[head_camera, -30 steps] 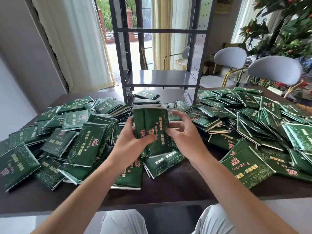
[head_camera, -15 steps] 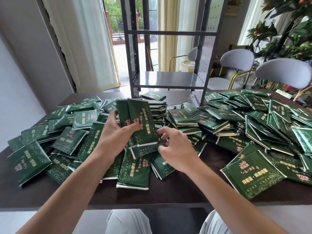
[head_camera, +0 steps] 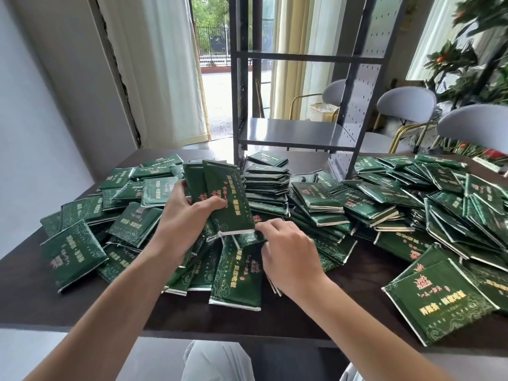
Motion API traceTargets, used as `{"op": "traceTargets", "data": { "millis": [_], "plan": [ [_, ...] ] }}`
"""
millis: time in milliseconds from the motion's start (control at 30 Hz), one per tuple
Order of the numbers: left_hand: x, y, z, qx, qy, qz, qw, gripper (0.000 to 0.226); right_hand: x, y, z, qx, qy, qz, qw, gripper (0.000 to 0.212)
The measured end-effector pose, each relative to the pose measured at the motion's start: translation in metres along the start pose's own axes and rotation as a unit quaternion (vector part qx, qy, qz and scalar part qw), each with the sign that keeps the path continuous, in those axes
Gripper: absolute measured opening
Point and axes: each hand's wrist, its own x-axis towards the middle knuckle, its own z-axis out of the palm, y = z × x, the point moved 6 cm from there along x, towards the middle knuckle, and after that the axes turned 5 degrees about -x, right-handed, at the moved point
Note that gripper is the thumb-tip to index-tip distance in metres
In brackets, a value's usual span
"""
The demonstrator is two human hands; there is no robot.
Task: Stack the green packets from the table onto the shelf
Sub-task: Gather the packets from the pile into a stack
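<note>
Green packets point(head_camera: 319, 199) with gold print lie in loose heaps all over the dark table point(head_camera: 365, 268). My left hand point(head_camera: 182, 221) grips a small bundle of packets point(head_camera: 224, 198), held upright and tilted to the left above the pile. My right hand point(head_camera: 288, 253) is just below it, its fingers pinching another packet point(head_camera: 250, 239) lying at the bundle's lower edge. The grey metal shelf point(head_camera: 294, 133) stands at the table's far side; its lower board is bare, and one packet point(head_camera: 268, 158) lies on the table under it.
A neat low stack of packets point(head_camera: 266, 185) sits in front of the shelf. Grey chairs point(head_camera: 475, 127) and a plant point(head_camera: 472, 59) stand at the right behind the table. A curtain and an open door are behind the shelf. A large packet point(head_camera: 437, 295) lies near the front right edge.
My left hand has carried the bundle up and to the left. My right hand has let go of the bundle and dropped to a packet on the pile.
</note>
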Motion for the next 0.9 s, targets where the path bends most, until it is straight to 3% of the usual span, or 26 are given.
{"op": "traceTargets", "data": {
  "millis": [167,300,367,433,533,600,733,900],
  "plan": [
    [0.000,0.003,0.000,0.002,0.024,-0.003,1.000,0.061,-0.002,0.012,-0.026,0.040,0.098,0.031,0.994,0.033],
    [-0.004,0.006,0.006,0.006,0.032,-0.015,0.999,0.074,-0.001,0.032,-0.037,0.120,0.092,0.096,0.984,0.030],
    [-0.005,0.007,0.008,0.007,0.038,-0.019,0.999,0.090,-0.001,0.041,-0.042,0.172,0.098,0.122,0.972,0.030],
    [-0.005,0.007,0.009,0.010,0.043,-0.027,0.999,0.097,-0.001,0.045,-0.046,0.248,0.117,0.129,0.953,0.034],
    [-0.006,0.009,0.015,0.013,0.024,-0.032,0.999,0.074,-0.003,0.047,-0.055,0.325,0.184,0.087,0.924,0.042],
    [-0.007,0.007,0.018,0.011,0.009,-0.044,0.999,0.088,-0.004,0.048,-0.062,0.345,0.223,0.060,0.910,0.045],
    [-0.005,-0.001,0.025,0.014,-0.003,-0.051,0.999,0.071,-0.006,0.055,-0.059,0.462,0.219,0.096,0.854,0.052],
    [-0.002,0.000,0.033,0.012,-0.017,-0.054,0.998,0.095,-0.006,0.063,-0.057,0.554,0.198,0.135,0.797,0.056]
  ]
}}
